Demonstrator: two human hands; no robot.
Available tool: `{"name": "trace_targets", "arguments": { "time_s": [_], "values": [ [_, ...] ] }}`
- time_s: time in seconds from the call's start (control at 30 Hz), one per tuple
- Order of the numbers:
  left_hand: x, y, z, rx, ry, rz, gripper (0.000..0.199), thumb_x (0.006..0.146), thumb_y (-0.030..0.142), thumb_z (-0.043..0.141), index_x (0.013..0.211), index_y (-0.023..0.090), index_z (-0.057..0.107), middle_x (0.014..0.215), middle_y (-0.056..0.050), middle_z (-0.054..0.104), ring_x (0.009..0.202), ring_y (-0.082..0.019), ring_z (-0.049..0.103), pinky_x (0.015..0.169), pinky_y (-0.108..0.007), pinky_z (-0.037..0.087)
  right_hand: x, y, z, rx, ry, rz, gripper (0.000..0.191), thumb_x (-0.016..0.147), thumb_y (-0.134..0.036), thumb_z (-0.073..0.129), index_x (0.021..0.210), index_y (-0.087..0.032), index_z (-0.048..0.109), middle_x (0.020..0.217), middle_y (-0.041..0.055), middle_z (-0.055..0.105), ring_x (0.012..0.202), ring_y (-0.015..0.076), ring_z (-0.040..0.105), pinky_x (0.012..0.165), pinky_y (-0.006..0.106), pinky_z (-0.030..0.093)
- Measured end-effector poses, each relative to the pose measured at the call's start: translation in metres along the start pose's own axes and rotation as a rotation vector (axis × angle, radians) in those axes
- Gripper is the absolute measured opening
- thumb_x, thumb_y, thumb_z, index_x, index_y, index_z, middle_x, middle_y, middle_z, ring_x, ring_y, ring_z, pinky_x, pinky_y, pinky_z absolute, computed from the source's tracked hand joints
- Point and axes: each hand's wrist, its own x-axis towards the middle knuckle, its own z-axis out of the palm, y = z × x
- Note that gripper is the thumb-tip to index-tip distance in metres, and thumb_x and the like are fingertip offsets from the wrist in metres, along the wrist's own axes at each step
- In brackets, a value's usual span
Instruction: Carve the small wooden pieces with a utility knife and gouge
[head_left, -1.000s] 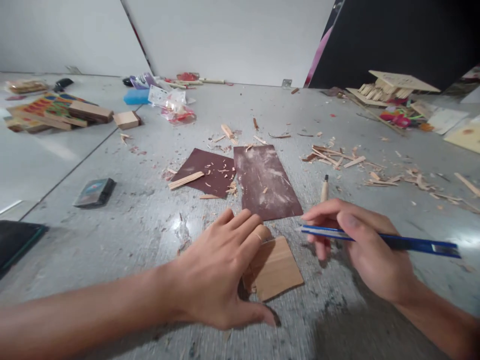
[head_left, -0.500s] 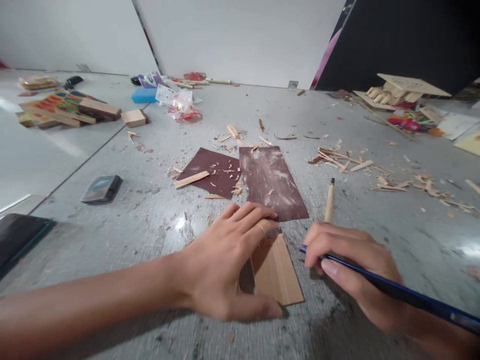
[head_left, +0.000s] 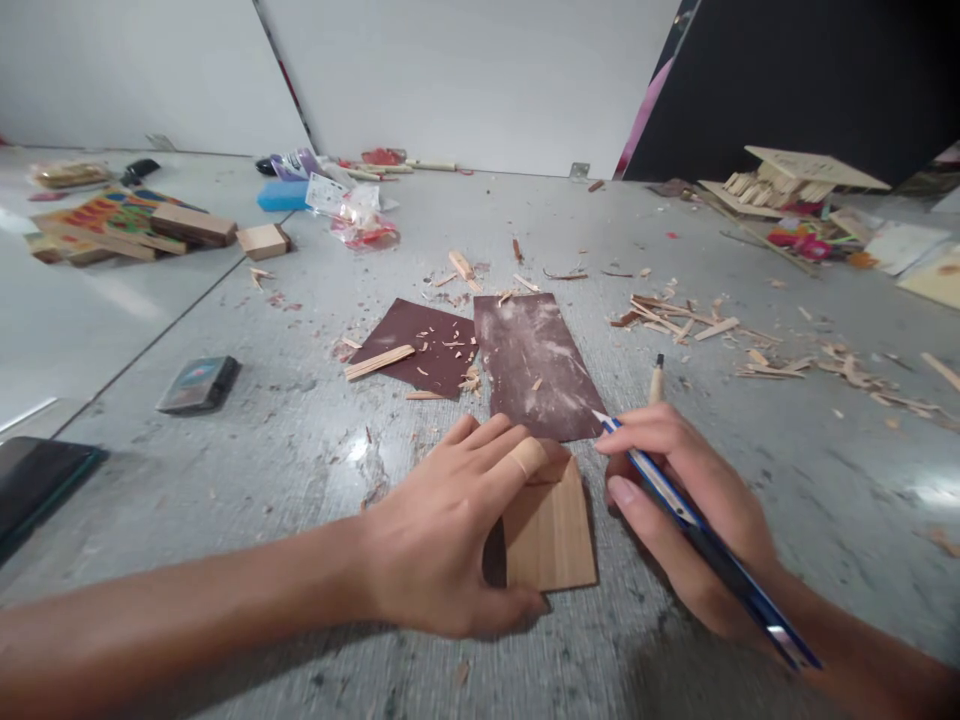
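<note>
1. Left hand (head_left: 442, 540) and right hand (head_left: 720, 495): two counted.
2. Blue cutter (head_left: 679, 508): one.
3. Flat wooden piece (head_left: 551, 535): one visible.
4. Dark brown sheets (head_left: 409, 335) (head_left: 532, 370): two.
5. Wooden rod with dark tip (head_left: 657, 385): one, partly hidden.
6. Small flat box (head_left: 195, 385): one.
7. Dark case (head_left: 41, 490): one, cut off by left edge.
8. Metal brackets (head_left: 579, 170) (head_left: 160, 143): two, one blurred.
9. Wooden blocks (head_left: 262, 240) (head_left: 193, 224): at least two; overlap prevents full tally.
10. Wood shavings (head_left: 716, 329): dozens, overlapping; exact count not obtainable.
</note>
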Motion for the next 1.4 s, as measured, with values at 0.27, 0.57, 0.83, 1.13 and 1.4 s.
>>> {"name": "trace_targets", "arguments": {
  "time_s": [0.27,0.57,0.83,1.13,1.4],
  "values": [
    [-0.001,-0.004,0.004,0.039,0.010,0.047,0.080,0.071,0.053,0.082,0.132,0.019,0.042,0.110,-0.008,0.061,0.096,-0.029,0.058,0.082,-0.042,0.035,0.002,0.000,0.007,0.007,-0.084,0.119,0.012,0.105,-0.027,0.047,0.113,-0.029,0.056,0.095,0.0006,0.067,0.075,0.0150,0.067,0.066,0.028,0.051],
    [-0.002,-0.006,0.008,0.009,0.021,0.050,0.082,0.073,0.053,0.081,0.138,0.023,0.039,0.117,-0.010,0.063,0.102,-0.032,0.061,0.086,-0.044,0.036,-0.003,0.002,0.011,0.040,-0.111,0.186,0.015,0.102,-0.034,0.055,0.115,-0.028,0.052,0.096,0.0022,0.070,0.078,0.0181,0.069,0.065,0.029,0.052],
    [-0.004,-0.003,0.009,0.046,0.056,-0.029,0.090,0.070,0.045,0.085,0.136,0.019,0.031,0.122,-0.012,0.063,0.106,-0.032,0.061,0.091,-0.047,0.039,-0.004,0.003,0.011,0.004,-0.114,0.164,0.020,0.098,-0.027,0.056,0.117,-0.027,0.050,0.096,0.0018,0.071,0.072,0.0163,0.068,0.061,0.028,0.051],
    [-0.003,-0.004,0.007,0.124,0.091,-0.015,0.083,0.070,0.054,0.083,0.134,0.017,0.043,0.124,-0.012,0.060,0.110,-0.033,0.058,0.092,-0.048,0.042,0.000,0.002,0.013,-0.083,-0.119,0.213,0.014,0.098,-0.032,0.056,0.111,-0.026,0.052,0.079,-0.0015,0.068,0.063,0.0160,0.066,0.057,0.028,0.048],
    [0.000,-0.007,0.007,0.089,0.124,-0.015,0.087,0.066,0.060,0.087,0.132,0.015,0.051,0.125,-0.014,0.062,0.110,-0.033,0.057,0.093,-0.051,0.046,0.003,0.002,0.012,-0.096,-0.134,0.204,0.014,0.100,-0.034,0.054,0.111,-0.025,0.055,0.082,0.0003,0.070,0.069,0.0177,0.068,0.061,0.029,0.049]
  ]
}}
